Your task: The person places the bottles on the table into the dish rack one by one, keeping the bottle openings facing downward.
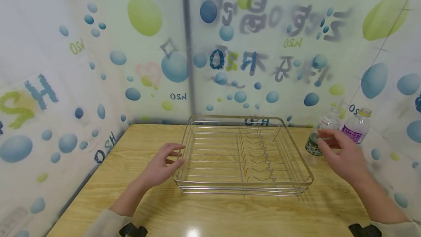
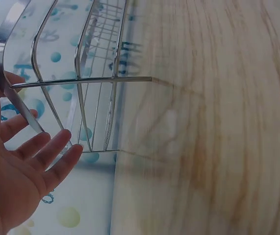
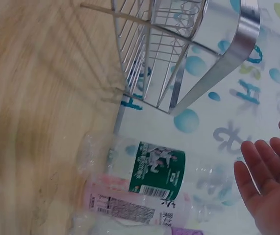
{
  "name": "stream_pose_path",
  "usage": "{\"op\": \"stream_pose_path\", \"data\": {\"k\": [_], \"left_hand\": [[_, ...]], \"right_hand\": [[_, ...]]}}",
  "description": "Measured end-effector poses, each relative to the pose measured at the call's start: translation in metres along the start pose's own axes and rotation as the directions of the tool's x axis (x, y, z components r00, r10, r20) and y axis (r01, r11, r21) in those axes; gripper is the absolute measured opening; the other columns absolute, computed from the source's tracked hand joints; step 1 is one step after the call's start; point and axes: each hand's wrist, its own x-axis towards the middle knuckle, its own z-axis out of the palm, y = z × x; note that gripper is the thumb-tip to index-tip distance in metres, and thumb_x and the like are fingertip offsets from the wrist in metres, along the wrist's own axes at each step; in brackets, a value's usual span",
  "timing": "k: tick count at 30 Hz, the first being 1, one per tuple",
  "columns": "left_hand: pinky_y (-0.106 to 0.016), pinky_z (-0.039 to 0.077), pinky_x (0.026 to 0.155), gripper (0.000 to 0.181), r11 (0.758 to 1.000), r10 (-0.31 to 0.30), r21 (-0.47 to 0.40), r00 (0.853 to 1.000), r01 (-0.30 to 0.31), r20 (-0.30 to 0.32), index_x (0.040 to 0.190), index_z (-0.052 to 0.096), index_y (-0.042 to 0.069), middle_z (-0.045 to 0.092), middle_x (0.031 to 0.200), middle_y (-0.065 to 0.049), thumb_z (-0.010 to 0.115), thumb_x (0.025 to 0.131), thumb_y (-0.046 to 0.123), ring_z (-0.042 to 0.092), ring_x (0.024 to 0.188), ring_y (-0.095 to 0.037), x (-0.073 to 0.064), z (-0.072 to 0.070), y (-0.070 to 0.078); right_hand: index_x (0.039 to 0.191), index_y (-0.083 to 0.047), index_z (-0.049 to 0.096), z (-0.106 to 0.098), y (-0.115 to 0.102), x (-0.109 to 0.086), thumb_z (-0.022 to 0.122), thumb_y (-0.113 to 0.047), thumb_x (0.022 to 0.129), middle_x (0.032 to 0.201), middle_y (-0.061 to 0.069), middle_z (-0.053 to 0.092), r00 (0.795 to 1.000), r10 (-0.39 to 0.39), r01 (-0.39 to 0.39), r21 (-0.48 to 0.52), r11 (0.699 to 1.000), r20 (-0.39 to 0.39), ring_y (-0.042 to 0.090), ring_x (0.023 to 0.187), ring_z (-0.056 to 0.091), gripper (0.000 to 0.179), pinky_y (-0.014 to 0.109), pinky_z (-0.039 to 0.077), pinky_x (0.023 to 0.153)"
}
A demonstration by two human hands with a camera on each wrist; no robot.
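A metal wire dish rack (image 1: 217,182) sits on the wooden table, with a row of bent wire dividers (image 1: 263,149) on its right half. My left hand (image 1: 162,164) is beside the rack's left side, fingers loosely bent; the left wrist view shows the hand (image 2: 22,171) close to the rim (image 2: 0,58), and whether it touches cannot be told. My right hand (image 1: 345,156) hovers right of the rack, in front of the bottles, holding nothing. In the right wrist view, its relaxed fingers (image 3: 262,161) are apart from the rack (image 3: 218,68).
At the table's back right stand clear plastic bottles: one with a green label (image 1: 313,145), one with a purple label (image 1: 353,134), and in the right wrist view one with a pink label (image 3: 130,203). Printed curtains (image 1: 148,65) enclose the wooden table (image 1: 210,215) behind and at both sides.
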Motion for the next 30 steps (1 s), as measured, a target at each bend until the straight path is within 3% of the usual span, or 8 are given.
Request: {"op": "stream_pose_path", "data": {"k": [12,17,19,22,24,26,29,30], "left_hand": [[-0.03,0.063,0.087,0.052,0.969,-0.098,-0.22,0.993,0.111,0.067,0.158,0.052,0.014,0.056,0.155,-0.026,0.069,0.11,0.025,0.071,0.123,-0.034,0.0,0.003,-0.005],[-0.03,0.066,0.088,0.053,0.933,-0.074,-0.346,0.994,0.099,0.087,0.16,0.047,0.007,0.054,0.148,-0.036,0.064,0.112,0.016,0.076,0.116,-0.034,0.001,0.005,-0.006],[-0.031,0.067,0.087,0.053,0.919,-0.069,-0.38,0.993,0.1,0.094,0.161,0.045,0.006,0.055,0.146,-0.038,0.063,0.112,0.016,0.077,0.114,-0.033,0.001,0.006,-0.006],[-0.034,0.068,0.085,0.055,0.909,-0.07,-0.404,0.993,0.104,0.098,0.162,0.044,0.006,0.057,0.143,-0.038,0.063,0.113,0.017,0.078,0.112,-0.03,0.001,0.006,-0.007],[-0.036,0.069,0.085,0.055,0.902,-0.068,-0.418,0.992,0.105,0.104,0.163,0.043,0.006,0.058,0.141,-0.038,0.063,0.113,0.016,0.078,0.11,-0.027,0.001,0.007,-0.007],[-0.037,0.069,0.085,0.055,0.894,-0.063,-0.436,0.992,0.104,0.109,0.163,0.042,0.005,0.058,0.14,-0.038,0.063,0.113,0.015,0.078,0.108,-0.026,0.001,0.007,-0.007],[-0.039,0.07,0.086,0.056,0.881,-0.054,-0.463,0.992,0.101,0.114,0.164,0.041,0.005,0.056,0.14,-0.04,0.062,0.113,0.014,0.079,0.106,-0.024,0.001,0.009,-0.008],[-0.039,0.07,0.086,0.055,0.878,-0.051,-0.468,0.992,0.099,0.114,0.164,0.04,0.005,0.056,0.14,-0.041,0.061,0.113,0.014,0.079,0.105,-0.024,0.001,0.009,-0.008]], "right_hand": [[0.144,0.0,0.062,-0.01,0.028,-0.009,0.062,-0.029,0.112,0.113,-0.044,0.051,0.972,0.231,-0.231,-0.006,0.973,-0.037,-0.024,0.095,0.048,0.043,-0.001,0.041,0.076],[0.151,0.005,0.054,-0.011,0.035,-0.006,0.062,-0.035,0.113,0.136,0.004,0.065,0.954,0.299,-0.299,-0.017,0.954,0.007,-0.023,0.095,0.043,0.056,-0.001,0.04,0.073],[0.155,0.008,0.046,-0.01,0.037,-0.004,0.061,-0.039,0.113,0.147,0.027,0.057,0.942,0.333,-0.333,-0.01,0.943,0.048,-0.008,0.103,0.054,0.065,0.0,0.04,0.071],[0.164,0.01,0.031,-0.01,0.042,-0.001,0.061,-0.044,0.112,0.157,0.039,0.044,0.918,0.379,-0.383,0.017,0.924,0.116,0.031,0.122,0.061,0.08,0.001,0.042,0.07],[0.168,0.01,0.02,-0.008,0.043,0.001,0.061,-0.046,0.112,0.163,0.041,0.037,0.902,0.405,-0.416,0.044,0.908,0.151,0.058,0.136,0.05,0.089,0.015,0.059,0.086],[0.17,0.008,0.012,-0.006,0.044,0.004,0.062,-0.048,0.111,0.167,0.043,0.03,0.89,0.424,-0.44,0.072,0.895,0.168,0.065,0.145,0.042,0.096,0.041,0.062,0.107],[0.172,0.006,0.005,-0.001,0.045,0.007,0.064,-0.047,0.11,0.171,0.043,0.022,0.888,0.43,-0.449,0.101,0.888,0.163,0.068,0.151,0.033,0.101,0.079,0.037,0.117],[0.172,0.006,0.004,0.001,0.045,0.008,0.065,-0.046,0.11,0.171,0.044,0.021,0.892,0.425,-0.443,0.108,0.89,0.154,0.068,0.152,0.032,0.101,0.081,0.034,0.119]]}}
